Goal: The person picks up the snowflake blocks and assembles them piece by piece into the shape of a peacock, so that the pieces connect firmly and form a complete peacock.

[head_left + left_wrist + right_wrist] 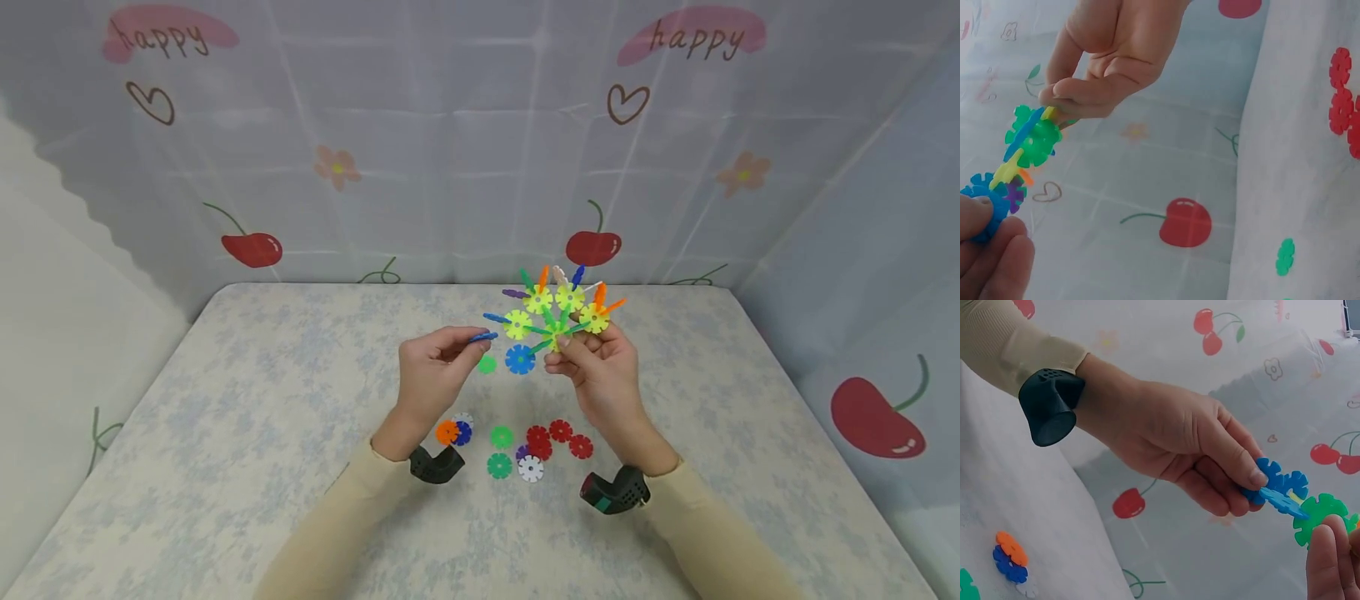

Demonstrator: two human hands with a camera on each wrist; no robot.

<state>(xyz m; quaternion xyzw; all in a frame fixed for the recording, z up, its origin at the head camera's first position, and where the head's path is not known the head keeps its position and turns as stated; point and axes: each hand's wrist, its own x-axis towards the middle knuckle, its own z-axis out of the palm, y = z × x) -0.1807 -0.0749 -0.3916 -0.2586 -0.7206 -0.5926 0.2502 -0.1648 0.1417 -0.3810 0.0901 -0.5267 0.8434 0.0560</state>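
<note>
Holds up a fan-shaped cluster of slotted plastic discs in the right grip, right of centre above the far part of the surface. Includes yellow-green flower-like discs in an arc around a green-spiked middle, plus blue, purple, green, orange and white pieces standing edge-on from the rims. Also shows a light-blue disc at the near left of the cluster, apparently slotted to a green piece.

Pinches one blue notched disc narrowly and edge-on in the left grip, just beside the left of the cluster; cannot tell whether touching it.

Shows loose discs nearer on the surface: at left, an orange disc against a dark-blue disc; towards the middle, a green disc; at right, red discs, with a white disc nearer still.

Judging by looks, likely to feel very light, smooth and fairly stiff, slightly slippery at the thin rims, and weakest at the slotted joints. Best to support the cluster at the interlocked middle, without squeezing the outer pieces, and to pinch a single disc by one rim, keeping the opposite notches uncovered.
</note>
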